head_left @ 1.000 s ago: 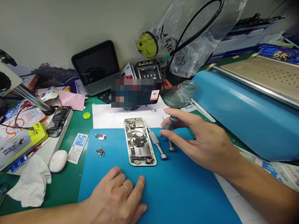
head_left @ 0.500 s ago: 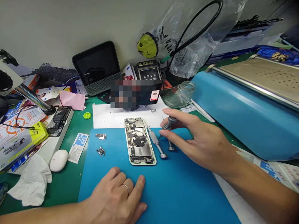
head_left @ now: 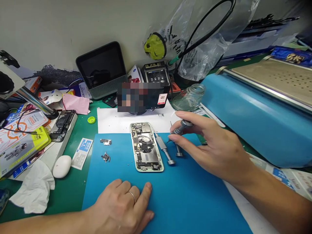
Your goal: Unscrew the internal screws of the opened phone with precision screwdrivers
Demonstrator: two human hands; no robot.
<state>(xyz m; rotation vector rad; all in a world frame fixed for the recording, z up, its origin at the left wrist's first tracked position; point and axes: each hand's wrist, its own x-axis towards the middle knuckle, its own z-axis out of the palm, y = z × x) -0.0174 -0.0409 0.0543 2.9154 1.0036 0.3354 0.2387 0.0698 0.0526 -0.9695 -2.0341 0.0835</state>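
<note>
My right hand pinches a grey screwdriver between thumb and fingers, with its tip slanting down to the left. Beneath it a second screwdriver lies partly hidden on the blue mat. A third screwdriver rests along the right side of an opened smartphone, whose inner parts are bare. My left hand lies on the mat below the phone, index finger stretched out, the others bent, holding nothing. Left of the phone are a small metal plate and a dark small part.
Behind the mat a phone with a blurred screen leans near a glass jar. A large blue machine stands at the right. On the left are a white rounded case, a crumpled tissue and several boxes.
My right hand and its screwdriver have shifted slightly to the right, away from the phone. My left hand stays in nearly the same place; the whole view has moved a little.
</note>
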